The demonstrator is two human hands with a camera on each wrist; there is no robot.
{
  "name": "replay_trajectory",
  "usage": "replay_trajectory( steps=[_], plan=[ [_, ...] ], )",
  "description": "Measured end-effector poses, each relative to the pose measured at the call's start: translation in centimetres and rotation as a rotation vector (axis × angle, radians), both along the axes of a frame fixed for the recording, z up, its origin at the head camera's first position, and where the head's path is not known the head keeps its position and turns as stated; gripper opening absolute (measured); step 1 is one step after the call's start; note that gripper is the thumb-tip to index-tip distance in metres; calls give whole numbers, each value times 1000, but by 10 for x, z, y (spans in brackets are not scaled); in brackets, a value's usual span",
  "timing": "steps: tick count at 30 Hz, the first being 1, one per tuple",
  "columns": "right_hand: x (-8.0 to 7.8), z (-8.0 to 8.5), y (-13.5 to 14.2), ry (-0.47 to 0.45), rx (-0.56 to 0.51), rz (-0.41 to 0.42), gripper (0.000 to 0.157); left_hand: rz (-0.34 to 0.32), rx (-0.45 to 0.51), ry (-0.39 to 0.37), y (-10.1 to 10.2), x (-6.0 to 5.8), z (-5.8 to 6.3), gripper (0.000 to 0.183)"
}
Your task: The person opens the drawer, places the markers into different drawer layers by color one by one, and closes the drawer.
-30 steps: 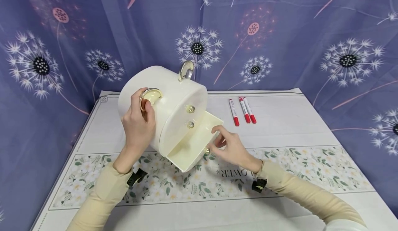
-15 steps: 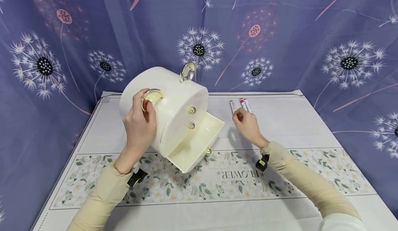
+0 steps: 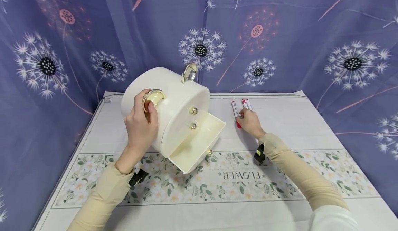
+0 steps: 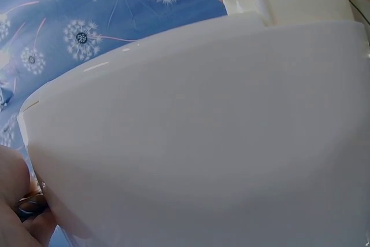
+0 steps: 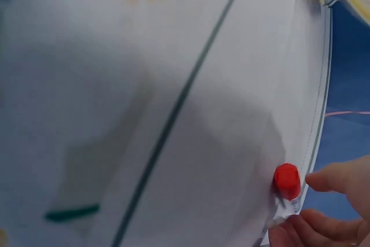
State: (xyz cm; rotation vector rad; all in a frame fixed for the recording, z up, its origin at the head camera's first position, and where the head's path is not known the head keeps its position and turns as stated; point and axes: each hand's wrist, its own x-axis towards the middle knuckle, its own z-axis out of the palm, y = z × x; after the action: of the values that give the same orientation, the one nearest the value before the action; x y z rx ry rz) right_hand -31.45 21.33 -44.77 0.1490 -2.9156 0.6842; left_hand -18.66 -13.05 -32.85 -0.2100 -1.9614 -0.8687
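Observation:
A white, rounded storage box (image 3: pixel 155 82) with gold knobs stands left of centre, its lowest drawer (image 3: pixel 196 144) pulled out. My left hand (image 3: pixel 141 120) grips a gold-rimmed ear-shaped handle (image 3: pixel 153 96) on top of the box; the left wrist view is mostly filled by the box's white side (image 4: pixel 191 125). Several fingers of my right hand (image 3: pixel 251 123) are at the leftmost red-capped marker (image 3: pixel 234 108) on the table. In the right wrist view, the thumb (image 5: pixel 329 177) lies just beside the marker's red cap (image 5: pixel 287 181), the other fingers (image 5: pixel 306 229) against its white barrel.
Two more markers (image 3: pixel 247 103) lie side by side just behind my right hand. A second gold handle (image 3: pixel 189 73) rises from the box. The white tablecloth (image 3: pixel 289 120) has a floral band (image 3: pixel 217 189), and a blue dandelion curtain (image 3: pixel 155 23) hangs behind the table.
My right hand has left the drawer front, moved right to the markers and come down at the leftmost one. The left hand keeps its grip, and the drawer stays pulled out.

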Motion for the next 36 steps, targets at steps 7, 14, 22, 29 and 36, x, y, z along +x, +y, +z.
replay_trajectory(
  steps=[7, 14, 22, 29, 36],
  plan=[
    [-6, -3, 2, -42, 9, 6, 24, 1, -3, 5, 1, 0, 0, 32],
    [-5, 2, 0, -99, 20, -4, 17, -5, -22, 1, -1, 0, 0, 32],
    [-1, 10, 2, -118, 64, -32, 16, -15, -18, 1, -1, 1, 1, 32],
    [4, 18, 9, -82, 19, -40, 26, -12, -17, 1, 0, 1, 2, 32],
    [9, 28, 13, -86, -23, -27, 28, -7, -17, 1, 0, 1, 1, 32]
  ],
)
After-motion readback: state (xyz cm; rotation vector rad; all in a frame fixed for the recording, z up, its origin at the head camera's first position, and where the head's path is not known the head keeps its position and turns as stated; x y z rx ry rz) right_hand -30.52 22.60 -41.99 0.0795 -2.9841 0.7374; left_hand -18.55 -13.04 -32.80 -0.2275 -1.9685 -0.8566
